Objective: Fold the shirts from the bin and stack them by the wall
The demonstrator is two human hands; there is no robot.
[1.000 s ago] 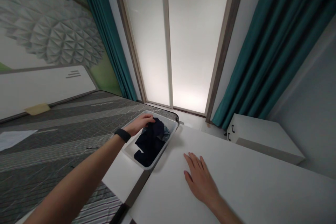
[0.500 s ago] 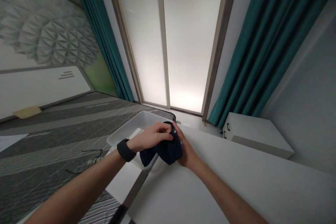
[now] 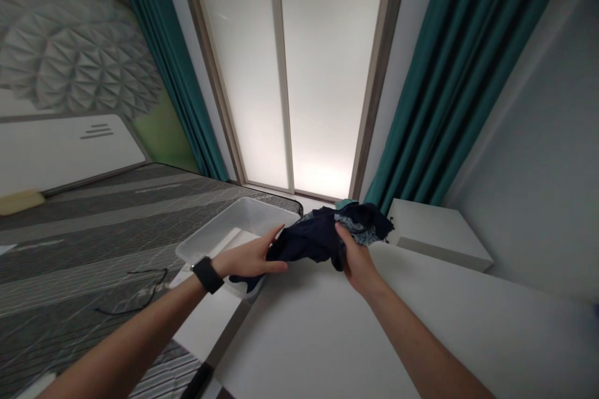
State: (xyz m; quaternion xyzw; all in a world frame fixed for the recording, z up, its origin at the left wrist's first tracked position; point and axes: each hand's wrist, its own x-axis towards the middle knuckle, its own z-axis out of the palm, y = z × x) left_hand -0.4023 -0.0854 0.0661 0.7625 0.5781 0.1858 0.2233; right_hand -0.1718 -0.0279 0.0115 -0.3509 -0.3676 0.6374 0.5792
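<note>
A dark navy piece of clothing (image 3: 311,237) is stretched out between my hands above the white surface. Its right part shows a blue-and-white patterned cloth (image 3: 358,229), and a bit of teal fabric (image 3: 345,204) peeks out at the top. My right hand (image 3: 358,262) grips the clothing near its patterned part, thumb on top. On the other side, my left hand (image 3: 255,257), below a black wristband, touches the left end with thumb and index finger spread apart; its other fingers are partly hidden. A loose navy end hangs down beneath that hand, over the bin's edge.
A translucent plastic bin (image 3: 241,215) with a white object inside stands left of the white tabletop (image 3: 318,330). Beside it lies a grey striped bed (image 3: 116,224) with a black cord (image 3: 140,299). A white cabinet (image 3: 435,230) stands beyond, near teal curtains (image 3: 416,106).
The dark bundle, bunched between both hands before, is now spread out sideways, showing patterned and teal fabric. My hands have moved apart, and my left fingers have opened from a pinch.
</note>
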